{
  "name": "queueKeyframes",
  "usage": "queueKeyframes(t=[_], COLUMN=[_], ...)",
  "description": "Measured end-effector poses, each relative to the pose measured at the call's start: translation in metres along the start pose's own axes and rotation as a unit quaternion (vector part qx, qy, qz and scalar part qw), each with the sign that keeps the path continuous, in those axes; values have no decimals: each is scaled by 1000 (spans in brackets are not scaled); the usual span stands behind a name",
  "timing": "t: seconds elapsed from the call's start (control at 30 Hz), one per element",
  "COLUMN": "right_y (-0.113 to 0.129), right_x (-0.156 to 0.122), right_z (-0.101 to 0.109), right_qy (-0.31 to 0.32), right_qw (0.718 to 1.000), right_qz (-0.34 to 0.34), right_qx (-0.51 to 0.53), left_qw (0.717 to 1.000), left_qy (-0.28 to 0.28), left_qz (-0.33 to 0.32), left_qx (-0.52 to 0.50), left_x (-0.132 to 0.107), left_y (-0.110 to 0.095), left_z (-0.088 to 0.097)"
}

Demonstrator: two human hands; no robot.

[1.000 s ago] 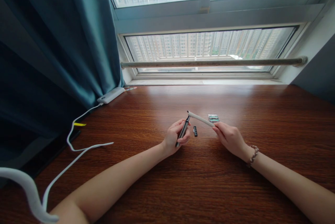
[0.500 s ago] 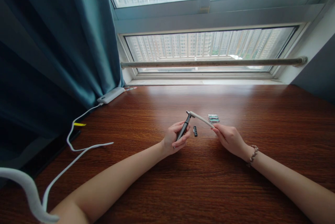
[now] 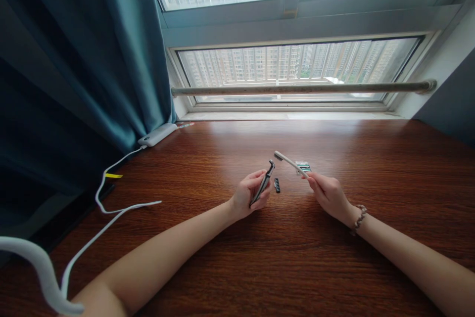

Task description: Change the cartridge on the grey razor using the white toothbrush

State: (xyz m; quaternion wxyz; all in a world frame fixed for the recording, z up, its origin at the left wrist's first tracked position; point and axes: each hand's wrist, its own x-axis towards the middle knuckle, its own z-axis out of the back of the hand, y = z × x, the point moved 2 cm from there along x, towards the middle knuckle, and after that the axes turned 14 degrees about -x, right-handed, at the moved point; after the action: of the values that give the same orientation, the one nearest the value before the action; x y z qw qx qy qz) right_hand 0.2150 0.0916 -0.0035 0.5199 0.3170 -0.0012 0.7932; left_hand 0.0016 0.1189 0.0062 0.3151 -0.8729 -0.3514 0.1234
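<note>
My left hand (image 3: 245, 194) is closed around a black and silver razor handle (image 3: 264, 184), its narrow neck pointing up and away from me. My right hand (image 3: 330, 194) pinches the end of a white toothbrush (image 3: 291, 162) with dark bristles. The brush head hovers just beyond the tip of the razor handle, apart from it. Close to my left fingers, a small black piece like a razor cartridge (image 3: 277, 185) lies on the table. Behind the toothbrush, partly covered by it, lies a small flat item with green and silvery strips (image 3: 305, 165).
The brown wooden table (image 3: 237, 267) reaches to the window sill. At the back left a white power bank-like block (image 3: 158, 135) lies beside the blue curtain (image 3: 122, 60), with a white cable (image 3: 99, 193) running forward. A yellow strip (image 3: 113, 176) is near it.
The toothbrush head has come off the tip of the razor handle and shifted slightly right and away. The razor handle has tilted a little and moved slightly right.
</note>
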Motion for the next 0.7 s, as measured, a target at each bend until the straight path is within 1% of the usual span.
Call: queueKeyframes(t=[0.1, 0.2, 0.27, 0.33, 0.37, 0.43, 0.5, 0.53, 0.63, 0.7], right_y=[0, -2, -1, 0, 0, -1, -4, -4, -2, 0], right_x=[0, 1, 1, 0, 0, 0, 0, -1, -1, 0], right_z=[0, 2, 4, 5, 5, 4, 5, 5, 5, 5], right_qy=[4, -30, -53, -56, -55, -67, -92, -99, -84, -75], right_qw=[1000, 999, 999, 998, 998, 997, 995, 995, 996, 996], right_qz=[8, -18, -1, 26, 29, 7, -21, -21, 15, 17], right_qx=[0, -20, -10, -3, -9, -24, -25, -23, -35, -50], left_qw=[1000, 998, 997, 996, 996, 994, 991, 989, 985, 982], left_qy=[-14, -25, -32, -38, -42, -54, -68, -75, -89, -99], left_qz=[-13, -29, -38, -43, -47, -58, -73, -80, -98, -109], left_qx=[15, 39, 54, 63, 67, 78, 91, 97, 111, 119], left_x=[0, 0, -1, 0, 0, 0, 0, 0, 0, 1], left_y=[0, -1, -1, 0, 0, 0, 0, 0, -1, -1], left_z=[0, 0, 0, 1, 1, 3, 4, 4, 5, 6])
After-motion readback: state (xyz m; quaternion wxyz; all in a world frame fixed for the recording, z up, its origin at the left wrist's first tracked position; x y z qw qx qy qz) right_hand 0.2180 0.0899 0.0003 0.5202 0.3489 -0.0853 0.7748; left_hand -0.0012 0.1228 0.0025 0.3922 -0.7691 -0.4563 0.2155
